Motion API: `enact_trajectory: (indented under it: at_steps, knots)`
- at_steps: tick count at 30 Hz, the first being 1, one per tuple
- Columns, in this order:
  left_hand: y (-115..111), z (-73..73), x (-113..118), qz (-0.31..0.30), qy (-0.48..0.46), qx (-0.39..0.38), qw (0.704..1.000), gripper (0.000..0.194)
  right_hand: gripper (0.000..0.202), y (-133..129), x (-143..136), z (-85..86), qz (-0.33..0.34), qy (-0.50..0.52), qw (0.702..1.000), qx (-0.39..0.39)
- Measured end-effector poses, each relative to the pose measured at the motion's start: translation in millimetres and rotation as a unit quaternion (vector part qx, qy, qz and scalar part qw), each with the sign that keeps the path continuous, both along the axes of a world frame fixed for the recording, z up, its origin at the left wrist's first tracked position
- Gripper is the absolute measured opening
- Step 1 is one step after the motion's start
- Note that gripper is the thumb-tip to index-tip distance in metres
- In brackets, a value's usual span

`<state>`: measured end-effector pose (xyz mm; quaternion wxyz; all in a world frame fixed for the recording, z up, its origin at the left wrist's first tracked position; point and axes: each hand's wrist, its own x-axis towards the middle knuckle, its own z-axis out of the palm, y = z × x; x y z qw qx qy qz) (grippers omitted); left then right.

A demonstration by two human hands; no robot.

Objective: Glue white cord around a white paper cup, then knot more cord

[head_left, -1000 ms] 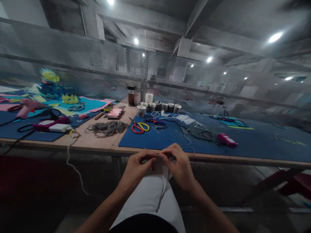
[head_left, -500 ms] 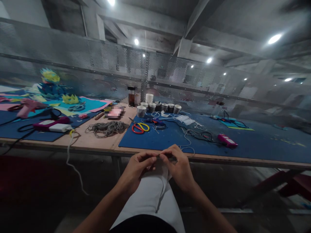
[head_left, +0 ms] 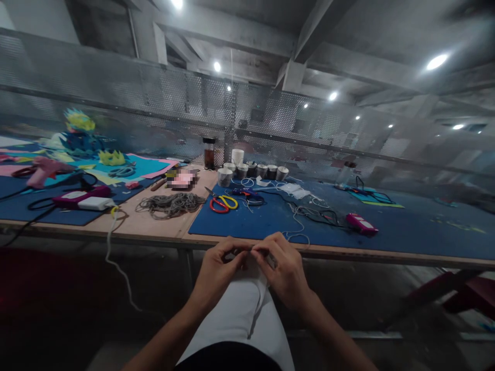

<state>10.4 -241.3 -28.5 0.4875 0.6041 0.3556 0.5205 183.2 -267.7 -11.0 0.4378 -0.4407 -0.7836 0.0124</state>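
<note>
Above the white-clothed lap (head_left: pixel 235 314), just in front of the table edge, my left hand (head_left: pixel 220 265) and my right hand (head_left: pixel 284 265) meet at the fingertips. Both are closed in a pinch, thumb against fingers. Whatever lies between the fingertips is too small and dark to make out. Beyond them on the blue mat (head_left: pixel 255 221) lie scissors (head_left: pixel 223 203) with one red and one yellow handle. A thin grey cord (head_left: pixel 299 221) trails over the mat to the table edge, near my right hand.
A grey cord heap (head_left: pixel 172 205) lies left of the scissors. Several small cups (head_left: pixel 243 170) stand behind, beside a dark-lidded jar (head_left: pixel 209 153). Leftward are a pink glue gun (head_left: pixel 40 172) and a yellow paper crown (head_left: pixel 111 157). A magenta box (head_left: pixel 361 223) sits right.
The fingers of both hands have shifted slightly, and their tips remain together. My right hand's thumb and fingers are bent a little differently. The things on the table have not moved.
</note>
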Motion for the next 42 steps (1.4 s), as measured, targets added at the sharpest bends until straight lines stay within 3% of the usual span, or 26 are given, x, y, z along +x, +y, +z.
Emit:
enact_trajectory:
  at_steps: [5,13,21,29,33,38,42]
  knots:
    - [0.3,1.4,-2.4,-0.041,0.011,0.004,0.999,0.012,0.007,6.2,1.7,5.1,0.044,0.071,0.995,-0.060]
    - [4.1,-7.5,-1.0,-0.125,-0.132,-0.142,0.973,0.013,0.014,13.2,5.0,3.0,0.060,0.176,0.967,-0.174]
    - [3.8,-10.2,2.3,-0.102,-0.211,-0.215,0.948,0.022,0.010,9.0,-0.7,-9.5,0.016,0.109,0.992,-0.065]
    - [5.6,-11.1,5.2,-0.083,-0.210,-0.210,0.951,0.028,0.010,-0.2,-2.1,-7.6,-0.028,-0.034,0.999,0.020]
    - [6.3,-13.6,5.3,-0.064,-0.177,-0.144,0.972,0.022,0.011,-3.2,-2.1,-1.8,-0.020,-0.061,0.997,0.030]
    - [3.1,-8.8,1.7,-0.034,-0.069,-0.048,0.996,0.015,0.011,-3.0,-1.0,5.8,-0.002,-0.050,0.999,0.007]
    - [-1.0,-1.3,-1.2,-0.053,-0.032,-0.044,0.997,0.010,0.009,2.2,0.5,14.7,0.038,0.025,0.996,-0.078]
